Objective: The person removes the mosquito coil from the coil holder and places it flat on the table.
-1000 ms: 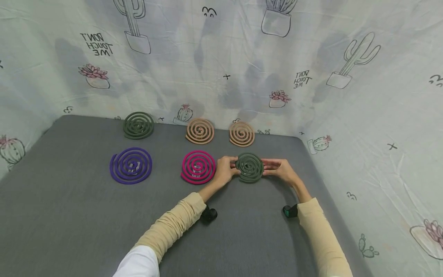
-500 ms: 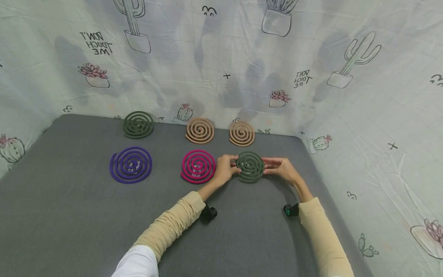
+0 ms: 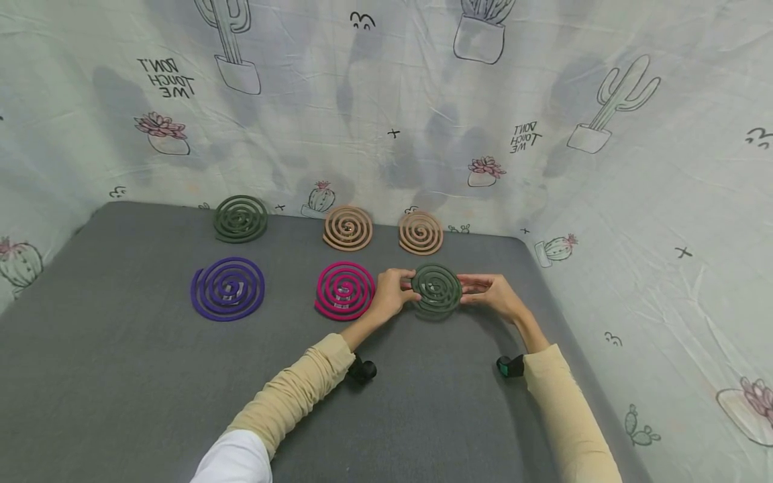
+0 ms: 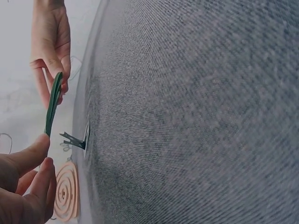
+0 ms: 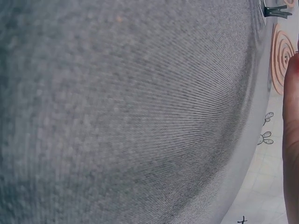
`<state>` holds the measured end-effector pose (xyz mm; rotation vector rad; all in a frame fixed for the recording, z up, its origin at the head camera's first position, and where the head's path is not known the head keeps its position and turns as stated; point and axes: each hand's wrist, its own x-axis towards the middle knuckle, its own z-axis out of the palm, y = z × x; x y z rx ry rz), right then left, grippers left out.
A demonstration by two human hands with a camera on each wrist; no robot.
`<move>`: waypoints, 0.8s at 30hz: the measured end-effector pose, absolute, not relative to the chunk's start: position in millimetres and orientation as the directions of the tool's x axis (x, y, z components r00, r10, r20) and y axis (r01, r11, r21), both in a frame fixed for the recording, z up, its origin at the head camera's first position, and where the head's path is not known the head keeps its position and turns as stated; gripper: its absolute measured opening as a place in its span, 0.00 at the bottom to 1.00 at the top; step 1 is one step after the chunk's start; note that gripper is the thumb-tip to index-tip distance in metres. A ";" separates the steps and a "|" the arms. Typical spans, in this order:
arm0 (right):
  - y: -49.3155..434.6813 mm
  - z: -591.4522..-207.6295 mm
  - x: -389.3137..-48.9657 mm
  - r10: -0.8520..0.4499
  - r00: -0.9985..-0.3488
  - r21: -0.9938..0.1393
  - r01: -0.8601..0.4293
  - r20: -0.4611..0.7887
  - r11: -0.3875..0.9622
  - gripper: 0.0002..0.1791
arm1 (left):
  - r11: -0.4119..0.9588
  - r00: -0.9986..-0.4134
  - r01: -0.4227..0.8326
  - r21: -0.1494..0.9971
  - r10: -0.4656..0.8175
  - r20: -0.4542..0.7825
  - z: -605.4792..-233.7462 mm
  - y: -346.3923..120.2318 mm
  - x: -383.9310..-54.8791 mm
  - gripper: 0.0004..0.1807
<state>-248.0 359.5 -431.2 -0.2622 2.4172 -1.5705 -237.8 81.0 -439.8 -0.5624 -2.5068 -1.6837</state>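
Observation:
A dark green mosquito coil [image 3: 436,290] is held between my two hands at the right of the table. My left hand [image 3: 391,295] pinches its left edge between thumb and fingers. At the opposite edge my right hand [image 3: 495,296] grips it, thumb below the extended fingers. The left wrist view shows the green coil [image 4: 53,103] nearly edge-on and raised off the table. A small dark stand [image 4: 74,141] with prongs sits on the cloth there. Only a strip of the right hand [image 5: 292,126] enters the right wrist view.
A pink coil [image 3: 345,290] lies just left of the left hand, and a purple coil [image 3: 227,289] farther left. Along the back are another green coil [image 3: 240,219] and two tan coils [image 3: 347,228]. A patterned cloth wall [image 3: 386,161] borders the grey table [image 3: 151,376].
Both hands keep hold of the green coil in nearly the same place. The right wrist has shifted slightly to the right. The other coils have stayed put.

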 end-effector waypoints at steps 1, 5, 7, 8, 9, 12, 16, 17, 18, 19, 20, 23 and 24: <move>359.7 -430.9 -247.5 -0.283 -0.953 -0.915 -0.017 -0.107 0.402 0.31 | 0.329 -0.931 0.332 0.884 0.262 0.253 -439.8 81.0 -237.6 0.25; 360.5 -430.2 -245.6 -0.287 -0.952 -0.916 -0.022 -0.103 0.400 0.31 | 0.318 -0.936 0.308 0.897 0.269 0.226 -434.8 80.4 -234.4 0.25; 360.7 -430.1 -244.4 -0.287 -0.952 -0.916 -0.021 -0.103 0.401 0.31 | 0.324 -0.938 0.300 0.897 0.271 0.215 -434.6 80.3 -233.8 0.25; 360.7 -430.1 -243.7 -0.287 -0.952 -0.916 -0.022 -0.103 0.401 0.31 | 0.332 -0.937 0.305 0.892 0.273 0.219 -435.3 80.1 -233.8 0.25; 360.7 -430.0 -242.9 -0.286 -0.953 -0.916 -0.021 -0.103 0.401 0.31 | 0.338 -0.937 0.304 0.891 0.275 0.216 -435.8 80.0 -233.6 0.25; 360.5 -429.8 -240.2 -0.285 -0.953 -0.917 -0.021 -0.102 0.399 0.31 | 0.347 -0.932 0.317 0.883 0.285 0.223 -438.6 79.1 -233.4 0.25; 360.5 -429.6 -236.6 -0.288 -0.953 -0.922 -0.021 -0.099 0.386 0.31 | 0.355 -0.920 0.357 0.864 0.291 0.261 -452.0 80.3 -238.9 0.25; 360.7 -429.8 -235.8 -0.289 -0.952 -0.925 -0.018 -0.100 0.379 0.31 | 0.354 -0.920 0.358 0.864 0.291 0.262 -456.6 81.1 -241.2 0.26; 361.1 -429.9 -235.0 -0.290 -0.952 -0.928 -0.014 -0.102 0.372 0.31 | 0.359 -0.920 0.360 0.861 0.290 0.264 -461.9 82.7 -243.8 0.26; 361.4 -430.2 -234.1 -0.292 -0.951 -0.933 -0.010 -0.103 0.360 0.31 | 0.364 -0.921 0.357 0.860 0.292 0.259 -465.5 83.5 -245.6 0.27; 361.8 -430.6 -233.3 -0.294 -0.950 -0.938 -0.004 -0.105 0.348 0.32 | 0.365 -0.925 0.344 0.865 0.291 0.245 -470.2 84.9 -247.7 0.27; 363.4 -432.3 -230.8 -0.301 -0.947 -0.949 0.008 -0.108 0.314 0.33 | 0.359 -0.933 0.305 0.882 0.296 0.202 -472.9 85.6 -248.0 0.28; 364.0 -433.1 -229.9 -0.304 -0.946 -0.952 0.011 -0.108 0.306 0.34 | 0.360 -0.934 0.302 0.883 0.296 0.199 -474.7 86.3 -248.2 0.28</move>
